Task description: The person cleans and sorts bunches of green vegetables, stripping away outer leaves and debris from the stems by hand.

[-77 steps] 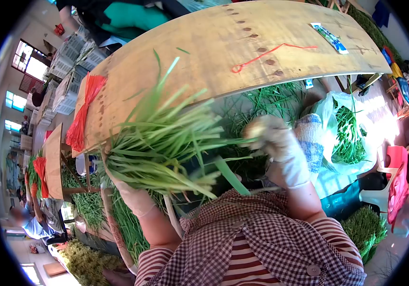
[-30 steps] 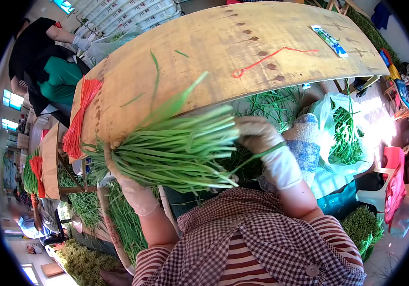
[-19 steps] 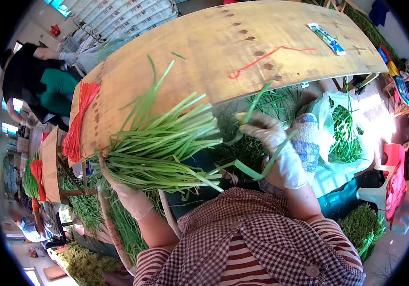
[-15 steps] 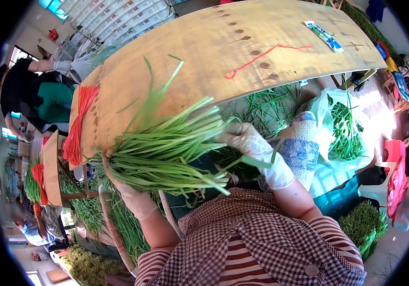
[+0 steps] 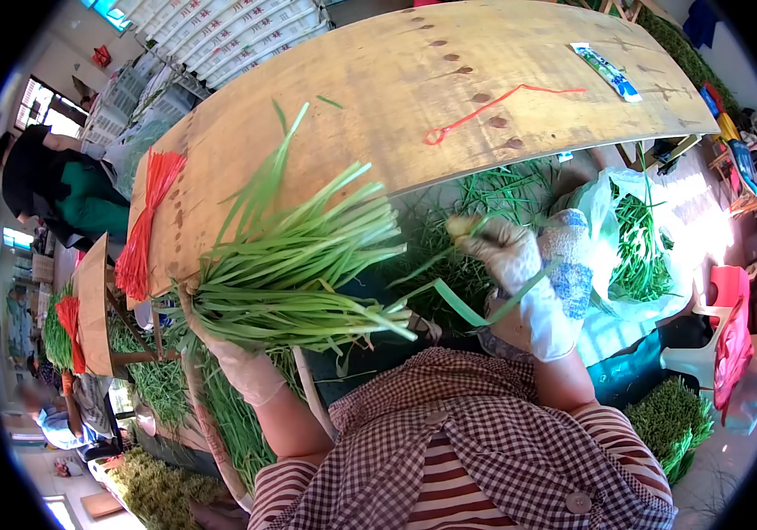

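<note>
My left hand (image 5: pixel 241 367), in a whitish glove, is wrapped round the leafy end of a large bunch of garlic chives (image 5: pixel 308 274). The pale cut ends fan out to the right, above my lap. To the right of the bunch and apart from it, my right hand (image 5: pixel 515 261) is closed in a pinch, its glove creased. Loose garlic chive blades (image 5: pixel 462 305) trail from it, one bent sharply. Something small and yellowish shows at its fingertips. Beyond the bunch, a few blades lie over the wooden table (image 5: pixel 369 88).
Red ties (image 5: pixel 150 225) lie in a bundle at the table's left edge; a single red tie (image 5: pixel 484 113) and a blue-green packet (image 5: pixel 605 71) lie farther right. Loose greens fill a plastic bag (image 5: pixel 639 238). Another person (image 5: pixel 65 185) bends at the left, near stacked white crates (image 5: pixel 228 35).
My right hand has moved right, away from the bunch, drawing loose blades with it. The bunch has shifted slightly left in my left hand. The person at the left has bent lower.
</note>
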`<move>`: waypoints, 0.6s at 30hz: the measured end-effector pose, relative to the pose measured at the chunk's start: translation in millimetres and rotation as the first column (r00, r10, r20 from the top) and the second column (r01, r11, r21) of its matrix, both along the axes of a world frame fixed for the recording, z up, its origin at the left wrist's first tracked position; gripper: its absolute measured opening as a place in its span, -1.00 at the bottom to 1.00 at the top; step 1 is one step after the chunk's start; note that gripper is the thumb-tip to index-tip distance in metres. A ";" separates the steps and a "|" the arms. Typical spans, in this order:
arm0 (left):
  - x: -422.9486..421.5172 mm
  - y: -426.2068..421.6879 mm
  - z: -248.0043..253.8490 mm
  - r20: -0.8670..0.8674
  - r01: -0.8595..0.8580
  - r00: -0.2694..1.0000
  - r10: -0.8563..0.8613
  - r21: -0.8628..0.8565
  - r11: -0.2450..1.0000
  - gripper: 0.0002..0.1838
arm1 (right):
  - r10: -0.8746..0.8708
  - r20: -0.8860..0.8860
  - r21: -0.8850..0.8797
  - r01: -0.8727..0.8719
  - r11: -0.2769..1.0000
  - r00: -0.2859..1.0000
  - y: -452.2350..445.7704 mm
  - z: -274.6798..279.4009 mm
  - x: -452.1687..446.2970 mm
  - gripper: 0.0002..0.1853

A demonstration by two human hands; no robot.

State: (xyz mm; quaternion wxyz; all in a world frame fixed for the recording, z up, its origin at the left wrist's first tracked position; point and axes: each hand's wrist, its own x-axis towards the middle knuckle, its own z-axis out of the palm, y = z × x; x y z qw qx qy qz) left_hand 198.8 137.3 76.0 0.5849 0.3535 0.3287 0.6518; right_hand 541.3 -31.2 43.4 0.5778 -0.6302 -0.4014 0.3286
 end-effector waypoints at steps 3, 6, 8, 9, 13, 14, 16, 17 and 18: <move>13.4 -6.6 8.1 0.101 0.062 0.993 -0.062 0.010 0.998 -0.48 | -0.183 0.614 0.399 -0.103 0.911 0.768 6.5 21.0 -23.8 -0.77; 23.4 -9.7 11.9 0.147 0.071 0.987 -0.066 -0.032 0.997 -0.48 | -0.225 0.740 0.405 -0.153 0.901 0.634 21.3 30.3 -40.0 -0.71; 38.8 -16.0 23.2 0.221 0.110 0.971 -0.089 -0.082 0.991 -0.70 | -0.318 0.752 0.471 -0.133 0.872 0.577 28.8 14.2 -51.6 -0.69; 45.9 -18.4 26.2 0.258 0.129 0.961 -0.098 -0.106 0.986 -0.68 | -0.267 0.751 0.458 -0.184 0.870 0.604 34.1 6.8 -55.9 -0.69; 50.3 -21.1 30.4 0.184 0.062 0.982 -0.047 -0.081 0.995 -0.70 | -0.243 0.702 0.531 -0.265 0.805 0.669 30.2 12.3 -66.0 -0.67; 53.0 -25.3 33.9 0.224 0.064 0.974 -0.041 -0.094 0.994 -0.71 | -0.235 0.698 0.547 -0.291 0.785 0.677 27.1 14.5 -66.4 -0.68; 55.2 -32.4 41.2 0.177 0.107 0.980 -0.091 -0.084 0.991 -0.73 | -0.220 0.717 0.550 -0.344 0.761 0.661 22.8 17.7 -63.2 -0.71; 54.3 -35.1 41.9 0.153 0.130 0.981 -0.117 -0.080 0.988 -0.74 | -0.245 0.752 0.524 -0.330 0.785 0.612 20.4 12.9 -61.3 -0.73; 50.2 -36.9 31.3 -0.001 0.040 0.999 -0.040 0.130 0.991 -0.66 | -0.268 0.784 0.500 -0.312 0.808 0.560 17.6 4.8 -58.9 -0.74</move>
